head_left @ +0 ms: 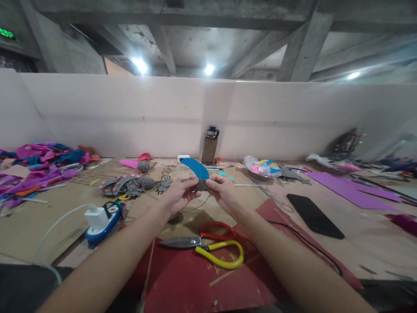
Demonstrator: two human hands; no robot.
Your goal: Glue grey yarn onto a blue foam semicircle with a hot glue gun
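My left hand point(180, 194) and my right hand point(222, 190) are raised together over the middle of the table. Both pinch a small grey felt piece point(202, 185) between their fingertips. A blue oval felt piece point(195, 168) sticks up from it toward the far left. A thin thread hangs down from the hands. Below them, scissors point(208, 246) with one red and one yellow handle lie on a red sheet point(195, 282).
A black phone point(314, 215) lies to the right, a purple sheet point(350, 188) beyond it. A glue gun on a blue stand point(103, 218) sits left. Felt scraps point(35, 167) pile at far left; grey felt shapes point(133, 184) and a bottle point(210, 145) stand behind.
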